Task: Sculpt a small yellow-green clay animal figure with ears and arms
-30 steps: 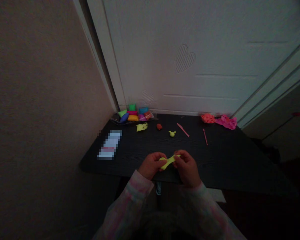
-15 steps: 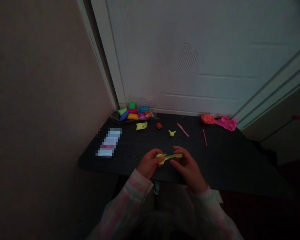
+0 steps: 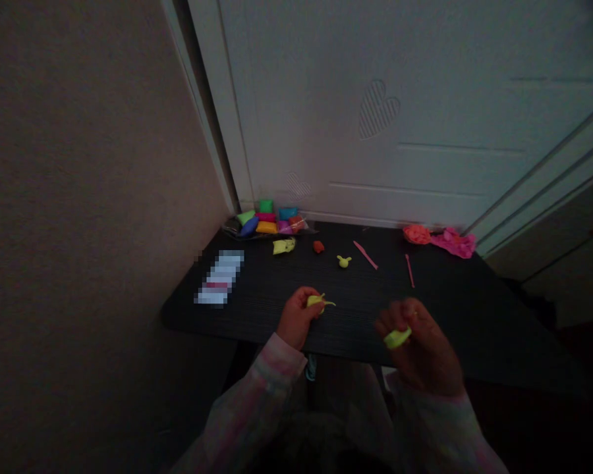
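Note:
Near the table's front edge, my left hand (image 3: pixel 297 317) is closed around a lump of yellow modelling clay (image 3: pixel 315 302), with thin torn strands sticking out to the right. Farther right and held higher, my right hand (image 3: pixel 422 339) grips a separate piece of yellow clay (image 3: pixel 398 338) between thumb and fingers. Beyond my hands sits a small yellow clay head with two ears (image 3: pixel 344 262). Left of it lie a red-orange clay lump (image 3: pixel 318 247) and an opened yellow packet (image 3: pixel 283 246).
On the dark table (image 3: pixel 267 309), a clear bag of coloured clay packets (image 3: pixel 267 227) lies at the back left, above a pixelated rectangle (image 3: pixel 221 278). A pink clay knife (image 3: pixel 366 255), a thin pink tool (image 3: pixel 410 270) and crumpled orange and pink pieces (image 3: pixel 453 243) lie to the right.
The stretched yellow clay between my hands has come apart. My right hand has moved right and toward me with one piece, while my left keeps the other.

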`<state>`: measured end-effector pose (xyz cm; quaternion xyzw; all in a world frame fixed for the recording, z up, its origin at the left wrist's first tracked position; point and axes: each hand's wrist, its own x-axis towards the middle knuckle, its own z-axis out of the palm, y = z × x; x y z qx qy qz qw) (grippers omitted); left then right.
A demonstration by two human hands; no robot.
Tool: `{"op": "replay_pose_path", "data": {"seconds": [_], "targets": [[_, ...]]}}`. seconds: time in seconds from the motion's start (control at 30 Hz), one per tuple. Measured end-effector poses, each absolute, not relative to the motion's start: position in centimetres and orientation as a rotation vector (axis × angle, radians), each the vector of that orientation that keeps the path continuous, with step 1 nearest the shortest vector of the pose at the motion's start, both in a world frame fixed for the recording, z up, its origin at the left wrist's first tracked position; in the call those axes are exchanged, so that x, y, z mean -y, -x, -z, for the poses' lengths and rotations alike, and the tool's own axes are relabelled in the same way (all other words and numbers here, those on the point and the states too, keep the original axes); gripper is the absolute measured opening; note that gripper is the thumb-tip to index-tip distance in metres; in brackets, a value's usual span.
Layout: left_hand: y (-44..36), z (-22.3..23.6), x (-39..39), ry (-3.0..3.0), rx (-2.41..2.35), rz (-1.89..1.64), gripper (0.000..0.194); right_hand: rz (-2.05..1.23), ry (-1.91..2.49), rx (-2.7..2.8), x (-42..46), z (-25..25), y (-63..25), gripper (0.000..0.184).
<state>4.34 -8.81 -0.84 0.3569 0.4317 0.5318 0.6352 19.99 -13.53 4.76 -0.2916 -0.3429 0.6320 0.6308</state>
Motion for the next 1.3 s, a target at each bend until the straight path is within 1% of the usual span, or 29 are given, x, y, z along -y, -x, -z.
{"op": "replay_pose_path", "data": {"seconds": [0.1,0.17,0.27,0.4,0.5,0.57,0.67,0.83,0.9,0.97,1.0,1.1,1.2,1.3], "targets": [[-3.8,0.3,8.4,-1.0,-1.151,-1.194,0.015,-1.373,0.859,0.719,13.2,-4.6,-20.3,0.009],[-3.0,-0.6,7.7,-1.237,-1.335,-1.189,0.017,-1.392,0.934,0.662,12.8,-4.0,-20.1,0.008],[-1.4,-1.9,6.1,-1.649,-1.522,-1.217,0.021,-1.476,0.792,0.511,12.1,-3.1,-19.2,0.006],[-0.1,-1.6,4.2,-1.984,-1.666,-1.012,0.024,-1.584,0.638,0.237,11.1,-2.7,-17.7,0.007],[-0.1,-0.5,3.8,-2.128,-1.731,-0.871,0.026,-1.587,0.638,0.124,10.4,-2.1,-17.0,0.009],[-0.3,-0.1,3.9,-2.177,-1.72,-0.853,0.029,-1.578,0.674,0.083,10.0,-1.6,-16.7,0.009],[-0.2,0.1,4.0,-2.183,-1.687,-0.883,0.031,-1.555,0.679,0.064,9.6,-1.2,-16.4,0.005],[-0.2,-0.3,4.0,-1.97,-1.596,-1.018,0.025,-1.567,0.757,0.148,9.5,-1.7,-16.1,0.017],[-0.5,-0.9,4.6,-1.709,-1.482,-1.125,0.024,-1.559,0.757,0.228,9.7,-2.0,-15.9,0.014],[-1.0,-1.7,5.7,-1.363,-1.279,-1.178,0.025,-1.476,0.748,0.348,9.9,-2.2,-15.7,0.01],[-1.3,-2.2,6.4,-1.191,-1.153,-1.16,0.026,-1.415,0.758,0.422,10.0,-2.2,-15.7,0.012],[-2.2,-3.4,8.6,-0.802,-0.881,-1.098,0.026,-1.239,0.884,0.754,10.4,-2.2,-15.4,0.023],[-2.7,-3.9,10.0,-0.633,-0.778,-1.09,0.025,-1.13,1.029,1.199,10.9,-2.3,-15.3,0.033],[-2.7,-3.8,10.5,-0.599,-0.745,-1.05,0.023,-1.011,1.06,1.484,11.4,-2.8,-15.4,0.027]]}}
